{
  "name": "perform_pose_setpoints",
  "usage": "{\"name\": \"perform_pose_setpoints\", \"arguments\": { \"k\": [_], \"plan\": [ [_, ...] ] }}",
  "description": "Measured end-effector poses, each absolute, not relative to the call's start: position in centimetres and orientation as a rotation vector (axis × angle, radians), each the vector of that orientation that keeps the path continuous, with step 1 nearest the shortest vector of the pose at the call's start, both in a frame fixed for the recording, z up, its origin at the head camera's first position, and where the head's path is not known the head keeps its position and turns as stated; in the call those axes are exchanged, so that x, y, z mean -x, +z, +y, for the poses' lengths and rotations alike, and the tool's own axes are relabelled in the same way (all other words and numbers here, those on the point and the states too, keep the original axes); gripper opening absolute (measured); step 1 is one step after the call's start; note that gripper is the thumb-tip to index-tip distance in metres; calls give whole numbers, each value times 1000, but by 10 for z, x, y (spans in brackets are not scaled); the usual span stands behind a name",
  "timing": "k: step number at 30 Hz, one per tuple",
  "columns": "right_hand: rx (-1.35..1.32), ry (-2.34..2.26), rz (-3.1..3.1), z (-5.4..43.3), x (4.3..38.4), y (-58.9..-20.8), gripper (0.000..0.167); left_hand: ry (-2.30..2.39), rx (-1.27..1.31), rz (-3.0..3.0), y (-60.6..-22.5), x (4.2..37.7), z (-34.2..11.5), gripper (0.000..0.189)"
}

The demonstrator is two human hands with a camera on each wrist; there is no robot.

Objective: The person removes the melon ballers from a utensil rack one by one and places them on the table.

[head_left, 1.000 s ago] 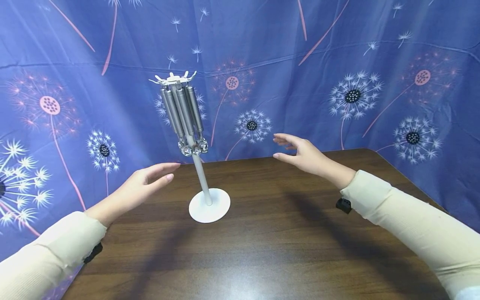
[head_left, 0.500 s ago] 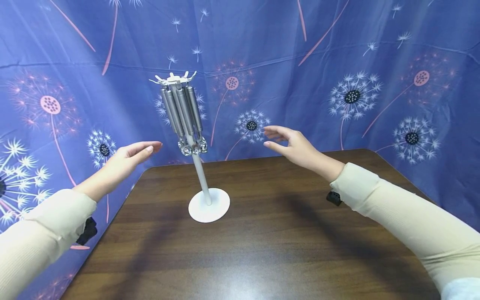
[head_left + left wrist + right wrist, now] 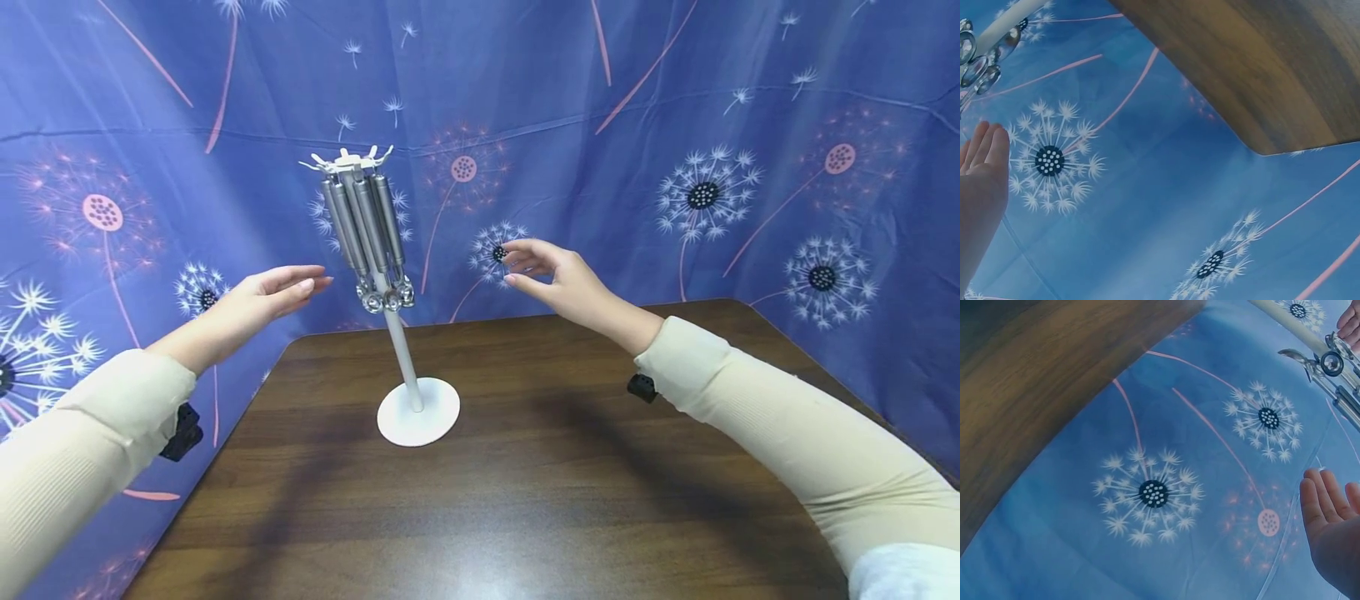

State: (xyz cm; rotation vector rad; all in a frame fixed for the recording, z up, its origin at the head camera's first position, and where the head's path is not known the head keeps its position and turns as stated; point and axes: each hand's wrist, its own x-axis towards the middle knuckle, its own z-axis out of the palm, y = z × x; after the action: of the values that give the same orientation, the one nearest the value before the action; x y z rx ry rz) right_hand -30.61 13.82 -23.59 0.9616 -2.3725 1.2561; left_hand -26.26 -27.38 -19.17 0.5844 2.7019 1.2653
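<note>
A white stand (image 3: pixel 405 358) with a round base and a crown of hooks stands on the table, left of the middle. From its hooks hang several metal utensils (image 3: pixel 367 221) with grey cylindrical handles and shiny rounded ends; their exact kind is unclear. My left hand (image 3: pixel 258 304) is in the air left of the utensils, apart from them, fingers extended and holding nothing. On the other side, farther off, my right hand (image 3: pixel 558 279) is raised with relaxed fingers, also holding nothing. In the right wrist view the shiny ends (image 3: pixel 1330 362) show above my right fingertips.
The brown wooden table (image 3: pixel 525 483) spreads beneath both arms, its back edge close behind the stand. A blue curtain (image 3: pixel 585 183) with dandelion prints hangs behind it and along the left side. Small black devices sit at both wrists.
My left hand has risen and shifted left from its lower place near the stand's pole, then moved slightly right. The right hand has moved left and up, closer to the stand. The utensils have not moved.
</note>
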Motion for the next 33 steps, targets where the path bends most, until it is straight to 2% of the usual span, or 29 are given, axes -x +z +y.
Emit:
{"name": "perform_pose_setpoints", "arguments": {
  "k": [22,33],
  "plan": [
    [-990,1438,-2279,94,322,-216,29,1390,-659,2818,-148,286,-252,63],
    [-1026,1507,-2275,71,323,-207,44,1746,-582,2636,-127,299,-242,63]
  ]
}}
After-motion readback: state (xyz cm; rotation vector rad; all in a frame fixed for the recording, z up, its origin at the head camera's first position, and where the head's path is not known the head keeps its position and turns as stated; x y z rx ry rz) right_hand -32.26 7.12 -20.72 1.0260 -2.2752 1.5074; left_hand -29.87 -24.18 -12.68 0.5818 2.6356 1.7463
